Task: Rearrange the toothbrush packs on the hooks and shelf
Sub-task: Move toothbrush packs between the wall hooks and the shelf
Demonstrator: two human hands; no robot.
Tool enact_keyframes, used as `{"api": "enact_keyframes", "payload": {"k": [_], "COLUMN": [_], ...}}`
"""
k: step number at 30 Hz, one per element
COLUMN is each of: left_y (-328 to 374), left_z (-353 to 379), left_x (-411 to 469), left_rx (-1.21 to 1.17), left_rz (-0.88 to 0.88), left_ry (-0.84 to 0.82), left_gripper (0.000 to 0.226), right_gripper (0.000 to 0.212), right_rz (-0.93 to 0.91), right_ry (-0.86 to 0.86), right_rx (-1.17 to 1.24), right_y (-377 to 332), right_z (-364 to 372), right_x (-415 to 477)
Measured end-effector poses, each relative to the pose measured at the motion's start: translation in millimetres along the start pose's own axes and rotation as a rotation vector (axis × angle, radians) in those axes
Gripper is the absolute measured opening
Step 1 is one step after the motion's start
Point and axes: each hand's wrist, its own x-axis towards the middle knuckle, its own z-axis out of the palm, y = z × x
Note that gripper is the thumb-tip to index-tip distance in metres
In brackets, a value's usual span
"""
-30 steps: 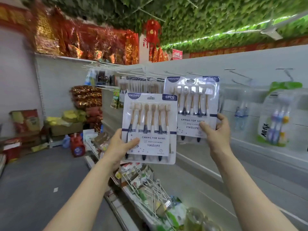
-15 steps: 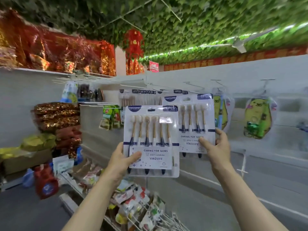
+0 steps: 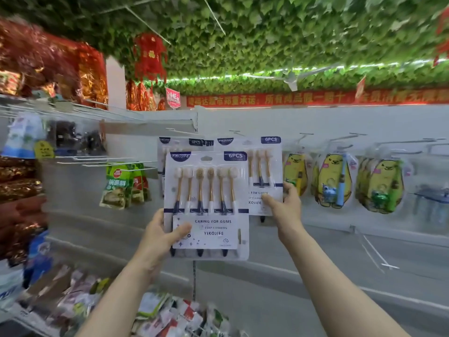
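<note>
At the white back panel: one toothbrush pack in each hand

Far left, on wire hooks (image 3: 109, 164): green snack pouches (image 3: 119, 186), blurred. Below them, low in the view: a jumble of small sachets (image 3: 170, 317), too smeared to read.

Next, left hand (image 3: 161, 235): held up, thumb pressed flat on the lower left of the front toothbrush pack (image 3: 206, 205), fingers hidden behind the card, so pinching it at that corner. Front toothbrush pack: upright, facing the camera, six gold-handled brushes in a row, "6PCS" and "YIKOJIFE" printed on it, nearer the camera than the back panel (image 3: 315, 239) and overlapping the left part of the second toothbrush pack (image 3: 262, 166). Peeking out behind its upper left: same-brand packs (image 3: 179, 142), hanging against the panel.

Second toothbrush pack: higher and farther back, close to the panel, top edge just under a short peg (image 3: 235, 132); hooked on or not, unclear. Right hand (image 3: 284, 205): gripping that pack's lower right corner, thumb on the front, fingers curled round the edge.

Farther right: yellow bear-shaped toothbrush packs (image 3: 335, 181) hanging in a row; lower down, a long wire peg (image 3: 374, 251) jutting from the panel.
</note>
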Motion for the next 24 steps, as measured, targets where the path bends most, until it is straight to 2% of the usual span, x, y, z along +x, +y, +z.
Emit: {"api": "enact_keyframes", "payload": {"k": [4,12,24], "left_y": [-3,-15,-42], "left_z": [-11,-14,-3], "left_x": [21,58,98], "left_rx": [-0.013,-0.033,-0.055], "left_rz": [0.008,0.03,0.004], "left_ry": [-0.025,-0.052,-0.077], "left_gripper": [0.057,0.057,0.061], "right_gripper": [0.053,0.054,0.055], "right_rz": [-0.003,-0.019,-0.023], "right_ry": [0.021,0.016,0.081], "right_rx": [0.027,0.048,-0.012], "right_y": [11,38,71], "right_z": [23,49,56], "right_x": [13,36,85]}}
